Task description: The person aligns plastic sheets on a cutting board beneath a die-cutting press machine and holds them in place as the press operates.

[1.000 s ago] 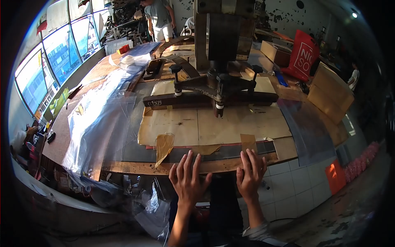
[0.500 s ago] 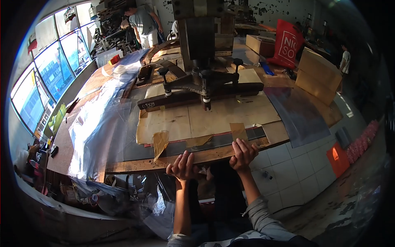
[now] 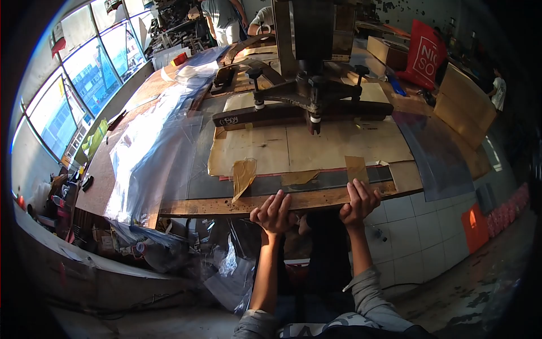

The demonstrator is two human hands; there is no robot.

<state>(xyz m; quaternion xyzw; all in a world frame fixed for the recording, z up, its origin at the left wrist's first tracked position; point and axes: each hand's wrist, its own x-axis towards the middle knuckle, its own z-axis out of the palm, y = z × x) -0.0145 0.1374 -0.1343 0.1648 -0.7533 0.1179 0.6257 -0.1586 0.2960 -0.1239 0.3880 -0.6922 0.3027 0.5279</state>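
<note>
My left hand (image 3: 272,213) grips the front wooden edge (image 3: 316,199) of the worktable, fingers curled over its top. My right hand (image 3: 359,204) holds the same edge farther right, its fingertips close to a strip of brown tape (image 3: 355,168). Beyond my hands lies a flat yellowish board (image 3: 322,150) on a dark base plate, with another loose-ended tape piece (image 3: 244,179) at its front left. Over the board stands a dark metal press head with a long crossbar (image 3: 361,111). My thumbs are mostly hidden.
Clear plastic sheets (image 3: 141,152) cover the table's left side; a transparent sheet (image 3: 440,164) overhangs at right. Behind it stand a cardboard box (image 3: 466,104) and a red bag (image 3: 424,56). Other people are at the back. Plastic scraps (image 3: 228,260) hang below the table.
The camera view has tilted down and turned left, so the table and press appear farther right and higher. Both hands stay on the table edge.
</note>
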